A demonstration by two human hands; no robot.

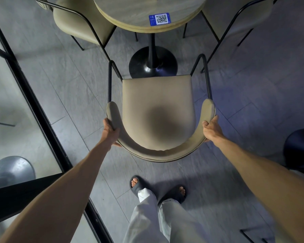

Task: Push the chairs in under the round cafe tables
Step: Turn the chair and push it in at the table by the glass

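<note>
A beige padded chair [158,95] with a curved backrest and thin black metal frame stands in front of me, its seat facing a round cafe table [130,16]. The seat's front edge lies just over the table's black pedestal base [153,63], outside the tabletop's rim. My left hand [111,131] grips the left end of the curved backrest. My right hand [211,128] grips the right end. Both arms are stretched forward.
Two more beige chairs sit at the table, one at the left [81,23] and one at the right [235,18]. A blue QR card [159,19] lies on the tabletop. A black-framed glass partition [33,106] runs along the left. Another black table base [300,148] stands at the right.
</note>
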